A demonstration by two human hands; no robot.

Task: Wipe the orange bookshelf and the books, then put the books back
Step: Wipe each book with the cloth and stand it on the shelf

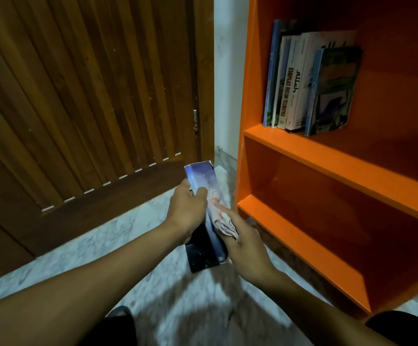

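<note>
So over on my left there's the slatted wooden door [85,96], and the pale marble-look floor [98,250] runs under everything. My left hand [186,212] has its fingers curled round the upper part of a blue book [203,177], holding it on edge out in front of me, well clear of the shelves. The lower end of it looks darker, almost black, down near my wrists. My right hand [242,242] is bunched round a pale cloth [221,221] with some reddish marks on it, and the cloth is pressed flat against the side of the book. So I'd say I'm in the middle of the wipe-the-books part, doing this one cover. It's a bit blurry around my hands, so I can't tell how clean it is. To the right is the orange bookshelf [327,156], and a row of books [310,83] is already standing upright on its upper shelf, packed together toward the left side. The shelf below them looks bare from here. Next move, I reckon, is to finish this cover, flip the book to get the other side, then carry it over and slot it upright next to that row. That means keeping my left-hand grip firm and getting the cloth out of the way first so it doesn't snag.
</note>
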